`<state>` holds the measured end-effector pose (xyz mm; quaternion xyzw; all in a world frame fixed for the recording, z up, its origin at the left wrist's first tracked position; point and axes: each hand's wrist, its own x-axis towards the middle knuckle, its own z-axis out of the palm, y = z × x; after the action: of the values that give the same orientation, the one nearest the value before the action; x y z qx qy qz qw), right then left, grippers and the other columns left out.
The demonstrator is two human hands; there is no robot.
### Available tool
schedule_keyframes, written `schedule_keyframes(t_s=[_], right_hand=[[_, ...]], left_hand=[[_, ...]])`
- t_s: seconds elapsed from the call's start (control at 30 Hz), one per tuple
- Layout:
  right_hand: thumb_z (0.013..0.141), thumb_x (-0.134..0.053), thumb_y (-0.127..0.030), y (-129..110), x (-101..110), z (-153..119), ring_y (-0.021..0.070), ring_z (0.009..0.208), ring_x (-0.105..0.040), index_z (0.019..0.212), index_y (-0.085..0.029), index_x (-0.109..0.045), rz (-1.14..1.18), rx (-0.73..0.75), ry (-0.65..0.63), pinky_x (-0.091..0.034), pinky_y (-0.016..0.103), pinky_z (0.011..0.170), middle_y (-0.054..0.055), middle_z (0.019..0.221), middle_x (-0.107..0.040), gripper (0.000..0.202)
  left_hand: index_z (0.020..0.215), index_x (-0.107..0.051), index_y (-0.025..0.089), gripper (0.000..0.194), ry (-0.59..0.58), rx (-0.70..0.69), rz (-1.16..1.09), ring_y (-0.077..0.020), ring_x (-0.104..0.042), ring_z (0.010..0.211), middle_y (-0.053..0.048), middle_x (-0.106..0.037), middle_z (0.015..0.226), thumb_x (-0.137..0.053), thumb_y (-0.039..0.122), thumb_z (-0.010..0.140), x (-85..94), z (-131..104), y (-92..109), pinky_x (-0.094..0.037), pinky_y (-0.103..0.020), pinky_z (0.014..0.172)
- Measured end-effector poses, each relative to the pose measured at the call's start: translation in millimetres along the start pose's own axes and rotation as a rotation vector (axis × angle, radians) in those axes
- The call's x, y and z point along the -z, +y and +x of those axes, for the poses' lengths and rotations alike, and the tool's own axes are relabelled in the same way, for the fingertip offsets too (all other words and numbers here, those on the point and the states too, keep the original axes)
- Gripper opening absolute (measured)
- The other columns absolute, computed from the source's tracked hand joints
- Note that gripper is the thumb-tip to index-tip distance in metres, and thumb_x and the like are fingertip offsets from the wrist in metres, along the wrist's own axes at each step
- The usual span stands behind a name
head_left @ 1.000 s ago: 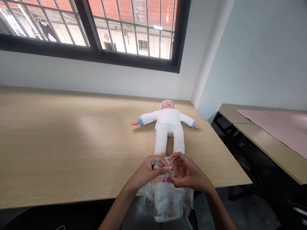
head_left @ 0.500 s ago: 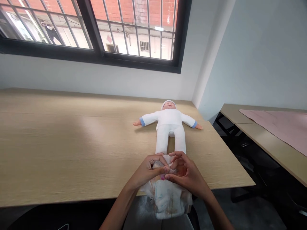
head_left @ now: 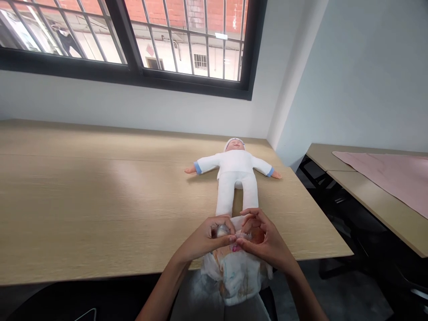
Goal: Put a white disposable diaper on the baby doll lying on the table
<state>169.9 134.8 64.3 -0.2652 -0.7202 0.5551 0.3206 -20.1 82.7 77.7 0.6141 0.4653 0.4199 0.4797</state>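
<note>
A doll (head_left: 236,166) in white clothes with blue cuffs and a white cap lies on its back, arms spread, feet toward me. In front of its legs, at the table's near edge, hangs a crinkled clear plastic bag (head_left: 209,267) around what looks like a folded white diaper (head_left: 239,278) with faint coloured prints. My left hand (head_left: 209,236) pinches the top of the bag between thumb and fingers. Close beside it, my right hand (head_left: 265,240) pinches the same edge. Both sets of fingertips nearly meet near a small pink mark. The doll's feet are hidden behind my hands.
The light wooden table (head_left: 100,209) stretches to the left under a barred window (head_left: 187,40). To the right, across a gap, stands another table (head_left: 371,191) with a pink cloth (head_left: 388,174) on it. A white wall (head_left: 361,80) rises behind.
My fingertips have moved slightly apart and to the right along the bag's edge. The bag and diaper have shifted and tilted a little to the right.
</note>
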Motion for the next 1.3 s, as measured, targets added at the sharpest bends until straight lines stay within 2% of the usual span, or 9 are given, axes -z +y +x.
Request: schedule_keyframes(t_s=[0.17,0.5,0.7,0.77,0.87,0.93,1.13,1.3], right_hand=[[0.073,-0.073,-0.034,1,-4,-2,0.0146,0.083,-0.061,0.119,-0.026,-0.045,0.016,-0.037,-0.018,-0.051,0.028,0.075,0.0,0.089,-0.058,0.054],[0.07,-0.075,-0.026,5,-3,-2,0.0119,0.077,-0.058,0.115,-0.025,-0.049,-0.035,-0.024,-0.05,-0.05,0.025,0.068,-0.001,0.084,-0.053,0.052],[0.069,-0.075,-0.025,3,2,0,0.0102,0.072,-0.056,0.116,-0.025,-0.048,0.008,-0.047,-0.134,-0.05,0.022,0.063,-0.002,0.084,-0.052,0.055],[0.07,-0.075,-0.027,1,2,-1,0.0109,0.076,-0.058,0.118,-0.026,-0.046,0.016,-0.05,-0.135,-0.051,0.024,0.067,-0.002,0.084,-0.053,0.056],[0.068,-0.077,-0.031,0,-1,-2,0.0138,0.087,-0.061,0.123,-0.028,-0.045,0.012,-0.041,-0.107,-0.051,0.03,0.08,0.001,0.097,-0.055,0.064],[0.067,-0.078,-0.033,0,-4,-2,0.0148,0.089,-0.061,0.125,-0.028,-0.045,0.005,-0.04,-0.09,-0.051,0.032,0.083,0.002,0.102,-0.055,0.066],[0.077,-0.069,-0.033,2,-10,1,0.0149,0.084,-0.06,0.127,-0.026,-0.044,-0.079,-0.003,-0.035,-0.05,0.032,0.079,0.001,0.087,-0.057,0.056],[0.076,-0.069,-0.026,1,-9,4,0.0152,0.083,-0.058,0.123,-0.023,-0.046,-0.143,0.016,-0.039,-0.048,0.031,0.077,0.0,0.082,-0.057,0.053]], left_hand=[[0.065,-0.057,0.014,0.029,0.012,0.001,-0.012,-0.0129,-0.052,0.068,-0.001,-0.057,0.069,-0.066,0.039,0.077,-0.5,0,1,-0.037,-0.024,0.063],[0.067,-0.056,0.015,0.029,-0.001,-0.033,-0.024,-0.0163,-0.054,0.078,-0.002,-0.058,0.075,-0.063,0.041,0.079,0.7,0,-5,-0.04,-0.027,0.073],[0.066,-0.056,0.015,0.03,-0.019,-0.012,-0.077,-0.0144,-0.053,0.072,-0.002,-0.058,0.076,-0.064,0.041,0.078,-0.6,0,-4,-0.039,-0.025,0.067],[0.066,-0.058,0.015,0.029,0.001,-0.01,-0.058,-0.0136,-0.052,0.069,-0.001,-0.058,0.073,-0.065,0.041,0.077,0.1,0,-3,-0.038,-0.025,0.065],[0.065,-0.061,0.015,0.027,0.027,-0.011,-0.022,-0.0137,-0.054,0.068,-0.001,-0.06,0.071,-0.067,0.038,0.076,1.3,0,-1,-0.038,-0.024,0.065],[0.065,-0.062,0.014,0.025,0.036,-0.006,-0.02,-0.0141,-0.056,0.069,-0.002,-0.062,0.074,-0.068,0.036,0.076,1.4,-1,0,-0.039,-0.025,0.065],[0.065,-0.062,0.015,0.022,0.026,-0.035,-0.048,-0.0153,-0.059,0.072,-0.003,-0.064,0.075,-0.065,0.032,0.079,1.0,-1,1,-0.043,-0.026,0.071],[0.067,-0.059,0.015,0.023,0.042,-0.055,-0.015,-0.0145,-0.057,0.072,-0.001,-0.062,0.073,-0.062,0.034,0.081,1.8,1,-2,-0.042,-0.025,0.069]])
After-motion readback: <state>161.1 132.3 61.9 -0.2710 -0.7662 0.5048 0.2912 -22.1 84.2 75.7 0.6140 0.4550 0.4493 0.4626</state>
